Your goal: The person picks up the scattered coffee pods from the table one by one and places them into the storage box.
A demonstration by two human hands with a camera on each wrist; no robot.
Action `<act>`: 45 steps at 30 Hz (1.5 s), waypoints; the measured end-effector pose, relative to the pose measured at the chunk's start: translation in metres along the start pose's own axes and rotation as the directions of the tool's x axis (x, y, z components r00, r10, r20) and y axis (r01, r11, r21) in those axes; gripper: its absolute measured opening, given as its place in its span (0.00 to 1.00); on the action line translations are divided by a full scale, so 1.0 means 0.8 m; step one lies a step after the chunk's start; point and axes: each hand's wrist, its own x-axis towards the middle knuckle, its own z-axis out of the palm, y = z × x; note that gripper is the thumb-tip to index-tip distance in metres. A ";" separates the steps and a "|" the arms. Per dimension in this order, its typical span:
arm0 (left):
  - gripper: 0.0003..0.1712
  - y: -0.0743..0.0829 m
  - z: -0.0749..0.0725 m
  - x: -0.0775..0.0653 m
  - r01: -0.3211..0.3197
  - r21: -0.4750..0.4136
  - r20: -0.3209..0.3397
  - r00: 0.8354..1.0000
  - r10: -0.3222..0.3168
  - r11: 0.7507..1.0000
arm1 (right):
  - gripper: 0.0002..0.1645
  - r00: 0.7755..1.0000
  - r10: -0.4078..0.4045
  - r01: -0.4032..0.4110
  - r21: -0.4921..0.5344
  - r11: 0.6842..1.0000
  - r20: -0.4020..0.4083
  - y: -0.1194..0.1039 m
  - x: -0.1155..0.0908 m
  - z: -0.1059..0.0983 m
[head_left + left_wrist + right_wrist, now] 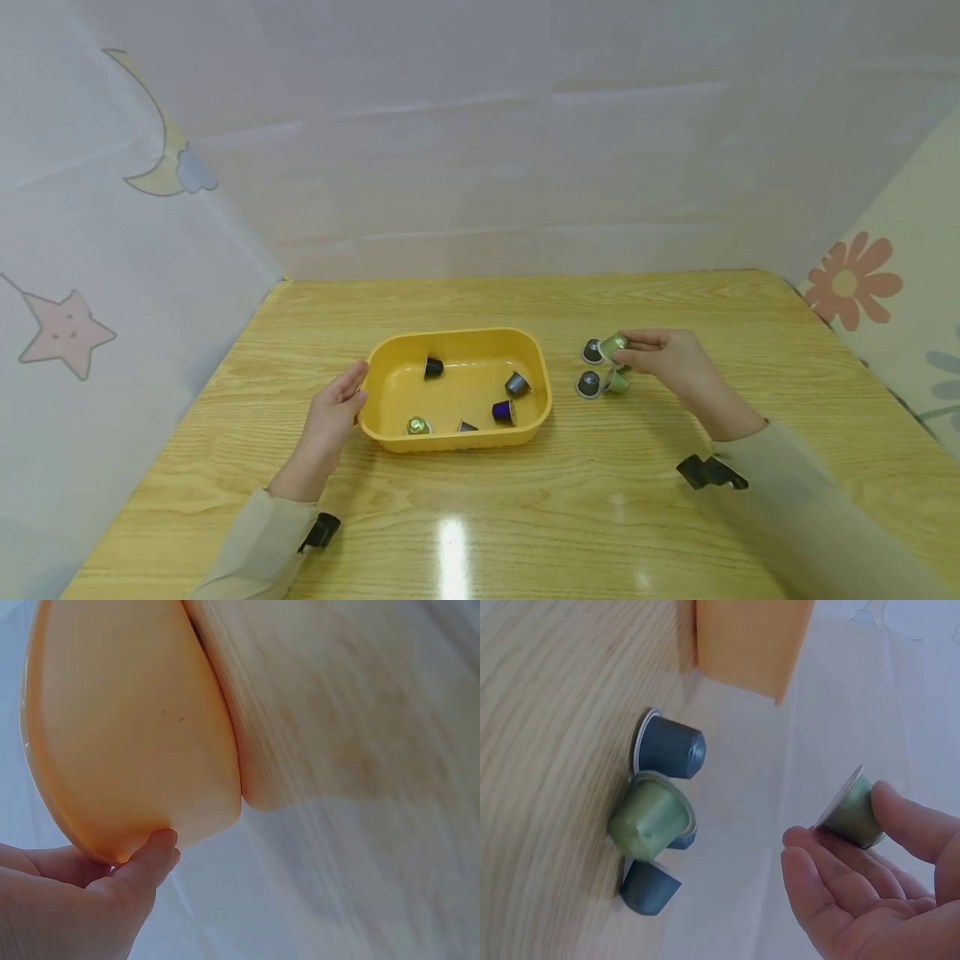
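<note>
My right hand (671, 358) pinches a green coffee capsule (853, 813) between thumb and fingers, raised above a small cluster on the table. That cluster has two dark capsules (588, 384), a second green capsule (617, 382) lying on its side, and another dark one partly hidden behind it. At the left end of a yellow plastic bin (457, 444), my left hand (326, 421) holds the rim and outer wall. Inside the bin lie a black capsule (433, 367), a purple capsule (503, 412), a green capsule (418, 426) and two grey capsules (517, 384).
The wooden table (525, 508) carries the bin near its middle, with the loose capsules to the bin's right. Pale printed sheets (480, 167) stand behind the table and along both sides. Black straps (711, 472) show at both wrists.
</note>
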 end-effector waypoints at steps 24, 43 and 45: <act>0.29 0.001 0.002 0.002 0.016 0.002 -0.021 1.000 -0.016 1.000 | 0.33 1.000 -0.024 0.023 0.092 0.995 0.017 -0.035 0.013 0.043; 0.30 0.001 0.001 0.000 0.010 0.006 -0.018 1.000 -0.010 1.000 | 0.30 0.998 -0.056 0.053 0.125 0.991 0.023 -0.054 0.022 0.073; 0.30 0.001 0.001 0.000 0.010 0.008 -0.019 1.000 -0.010 1.000 | 0.30 0.998 -0.058 0.055 0.125 0.991 0.022 -0.054 0.023 0.075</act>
